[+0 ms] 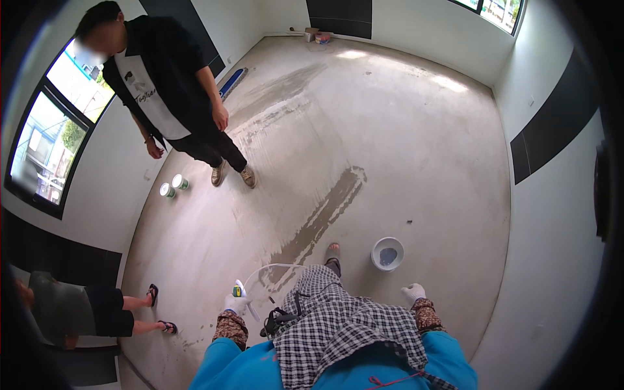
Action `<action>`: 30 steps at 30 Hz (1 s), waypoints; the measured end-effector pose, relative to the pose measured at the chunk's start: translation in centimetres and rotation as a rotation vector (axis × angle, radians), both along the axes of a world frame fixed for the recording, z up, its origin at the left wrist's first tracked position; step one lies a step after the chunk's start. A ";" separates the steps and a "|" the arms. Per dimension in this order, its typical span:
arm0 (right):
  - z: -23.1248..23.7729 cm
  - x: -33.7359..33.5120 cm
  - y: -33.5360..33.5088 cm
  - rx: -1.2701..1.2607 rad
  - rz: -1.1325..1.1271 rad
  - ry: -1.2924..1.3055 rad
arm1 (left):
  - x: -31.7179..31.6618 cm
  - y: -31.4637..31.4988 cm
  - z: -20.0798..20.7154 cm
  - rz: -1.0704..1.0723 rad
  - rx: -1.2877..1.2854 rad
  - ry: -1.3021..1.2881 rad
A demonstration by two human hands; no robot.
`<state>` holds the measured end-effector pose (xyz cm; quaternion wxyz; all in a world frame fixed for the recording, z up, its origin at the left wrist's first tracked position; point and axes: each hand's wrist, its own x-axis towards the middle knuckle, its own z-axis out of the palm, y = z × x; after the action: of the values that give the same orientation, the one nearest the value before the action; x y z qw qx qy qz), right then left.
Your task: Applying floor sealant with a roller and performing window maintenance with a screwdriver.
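Observation:
My left hand [235, 303], in a white glove, is closed around a small white roll with a yellow-and-green label [238, 290]. From it a thin white strip [281, 265] curls out toward my knee. My right hand [413, 294], also gloved in white, is held in a fist at my right side, and nothing shows in it. Ahead of that fist, apart from it, a white bucket [376, 259] stands on the floor with grey material inside. A dark damp band [318, 221] runs over the floor in front of my foot.
A person in a dark shirt [172, 78] stands ahead to the left, near two small white tubs [181, 182]. Another person in shorts [78, 309] is at the far left. A blue long-shaped thing [232, 82] lies by the wall; a box [311, 34] stands at the back.

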<state>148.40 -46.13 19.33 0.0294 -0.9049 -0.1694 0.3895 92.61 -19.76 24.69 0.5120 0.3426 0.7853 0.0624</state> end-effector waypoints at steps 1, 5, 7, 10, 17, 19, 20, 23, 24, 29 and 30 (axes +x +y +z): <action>-0.6 -1.0 -1.4 0.008 -0.079 0.050 | -0.1 0.4 -0.1 -0.002 -0.005 -0.005; -0.7 -2.6 -3.2 -0.004 -0.045 0.109 | 0.3 2.5 -1.6 -0.063 0.035 0.002; 0.1 -3.2 -3.6 -0.010 -0.045 0.110 | 2.6 4.1 0.0 -0.084 0.031 -0.047; 2.2 -3.4 -2.8 -0.021 -0.058 0.148 | 5.1 5.6 2.0 -0.132 0.113 -0.077; 2.6 -0.4 -1.0 -0.073 -0.003 0.094 | 3.9 5.8 -0.6 -0.177 0.151 -0.042; 2.7 -0.2 -0.6 -0.035 -0.086 0.104 | 1.8 4.4 -1.7 -0.170 0.157 0.018; 2.5 0.4 -0.7 -0.041 -0.079 0.114 | 1.1 3.7 -1.7 -0.164 0.100 0.076; 2.1 4.5 1.4 0.050 -0.122 0.022 | 3.0 5.1 -0.5 -0.152 0.068 0.100; 2.7 5.5 2.0 0.028 -0.079 -0.013 | 3.6 4.5 0.7 -0.127 0.077 0.076; 4.7 6.6 4.9 -0.033 0.008 -0.075 | 3.9 4.6 3.0 -0.146 0.041 0.029; 5.4 6.8 6.1 0.047 -0.013 -0.065 | 4.2 4.8 3.7 -0.135 0.045 0.026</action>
<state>155.16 -40.07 24.75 0.0476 -0.9173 -0.1734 0.3554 96.85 -14.95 28.38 0.4967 0.4069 0.7655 0.0411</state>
